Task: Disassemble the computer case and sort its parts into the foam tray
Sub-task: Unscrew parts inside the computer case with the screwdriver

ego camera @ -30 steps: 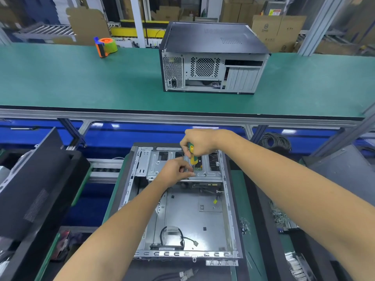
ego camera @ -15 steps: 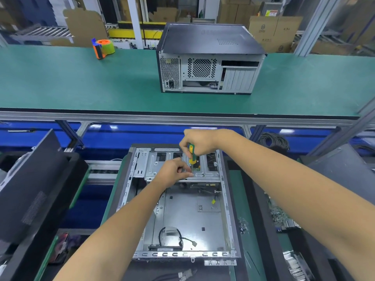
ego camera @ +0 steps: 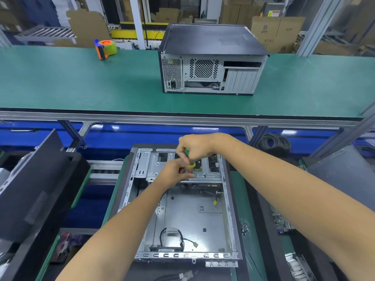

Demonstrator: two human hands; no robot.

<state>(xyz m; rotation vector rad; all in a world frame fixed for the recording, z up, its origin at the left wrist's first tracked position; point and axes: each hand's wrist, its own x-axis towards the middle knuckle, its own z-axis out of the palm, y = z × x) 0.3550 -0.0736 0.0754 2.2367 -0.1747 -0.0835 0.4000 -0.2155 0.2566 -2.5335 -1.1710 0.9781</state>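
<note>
the open case [ego camera: 182,216] lies flat on the near bench, straight below the camera. the right hand [ego camera: 194,147] grasps a green screwdriver [ego camera: 188,157], tip down on the drive bracket [ego camera: 205,175]. the left hand [ego camera: 175,173] pinches something at the tip; what it is i cannot tell.

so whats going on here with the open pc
A person is taking apart an open case lying on its side. The right hand grips a green and yellow screwdriver, tip down on the drive bracket at the far end. The left hand rests on the bracket by the tip, fingers curled; whether it pinches a screw cannot be told. A few cables remain inside. A second, closed case sits on the green bench behind.
</note>
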